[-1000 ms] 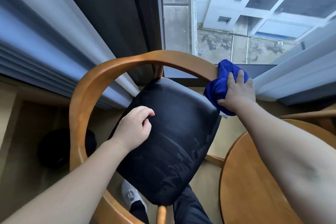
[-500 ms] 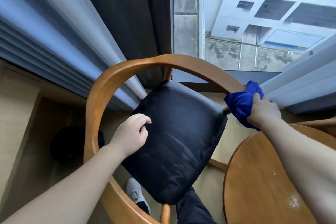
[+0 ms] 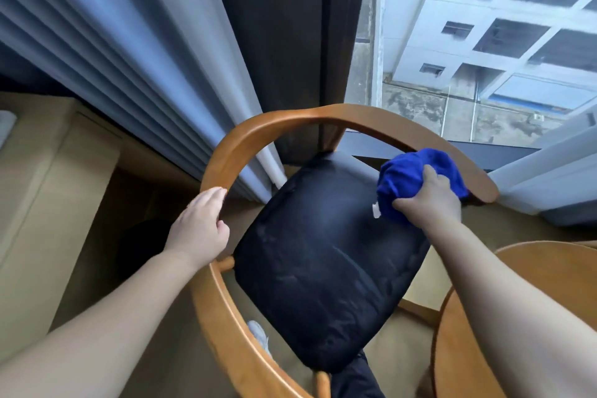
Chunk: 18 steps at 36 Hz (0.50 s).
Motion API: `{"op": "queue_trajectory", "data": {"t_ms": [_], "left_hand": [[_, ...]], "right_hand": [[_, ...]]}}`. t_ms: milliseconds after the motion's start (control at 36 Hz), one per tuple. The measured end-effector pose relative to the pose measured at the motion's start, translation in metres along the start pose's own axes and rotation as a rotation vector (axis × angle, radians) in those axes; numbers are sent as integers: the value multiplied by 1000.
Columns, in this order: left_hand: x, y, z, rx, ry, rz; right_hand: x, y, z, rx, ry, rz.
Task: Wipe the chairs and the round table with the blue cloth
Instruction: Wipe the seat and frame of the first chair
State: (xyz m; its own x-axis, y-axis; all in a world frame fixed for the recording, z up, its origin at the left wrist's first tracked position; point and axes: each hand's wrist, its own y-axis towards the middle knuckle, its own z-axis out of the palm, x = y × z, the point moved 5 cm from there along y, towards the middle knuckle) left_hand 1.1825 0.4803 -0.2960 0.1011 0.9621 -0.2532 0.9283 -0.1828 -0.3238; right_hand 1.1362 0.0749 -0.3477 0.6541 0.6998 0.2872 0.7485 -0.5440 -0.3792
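The right hand [image 3: 431, 200] was closed around the blue cloth [image 3: 416, 178], bunched into a soft ball and pressed against the right end of the chair's curved wooden rail [image 3: 284, 121], just above the far right corner of the seat. Bunching it that way gave a thick pad that could wrap partly over the rounded rail, so top and inner face were likely wiped in one pass. A small white tag showed at the cloth's near left edge.

The left hand [image 3: 200, 226] rested on the left side of the same rail, fingers curled loosely over it, thumb toward the seat; it held nothing else. Its place suggested bracing, keeping the light chair [image 3: 226, 317] from sliding or turning while the other hand pushed.

The rail was one continuous bent band of smooth, honey-coloured wood with a slight sheen, sweeping from near left around the far side to a blunt rounded tip at right. The seat [image 3: 323, 262] was a black padded cushion, squarish with soft corners, its skin leather-like and faintly creased, with dull streaks that may have been damp or only reflections.

The round table [image 3: 484, 333] sat at near right in matching wood, just beside the chair. Pale pleated curtains [image 3: 113, 52] hung at far left before the window.
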Motion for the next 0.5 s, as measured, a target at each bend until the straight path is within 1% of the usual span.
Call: {"op": "queue_trajectory", "data": {"t_ms": [139,278,500], "left_hand": [[23,0,1,40,22,-72],[37,0,6,60,5,-106],[54,18,14,125,45,-131]], "right_hand": [[72,-4,34,85,211,-22],[140,-2,61,118,240,-101],[222,18,97,143,352,-132]]}}
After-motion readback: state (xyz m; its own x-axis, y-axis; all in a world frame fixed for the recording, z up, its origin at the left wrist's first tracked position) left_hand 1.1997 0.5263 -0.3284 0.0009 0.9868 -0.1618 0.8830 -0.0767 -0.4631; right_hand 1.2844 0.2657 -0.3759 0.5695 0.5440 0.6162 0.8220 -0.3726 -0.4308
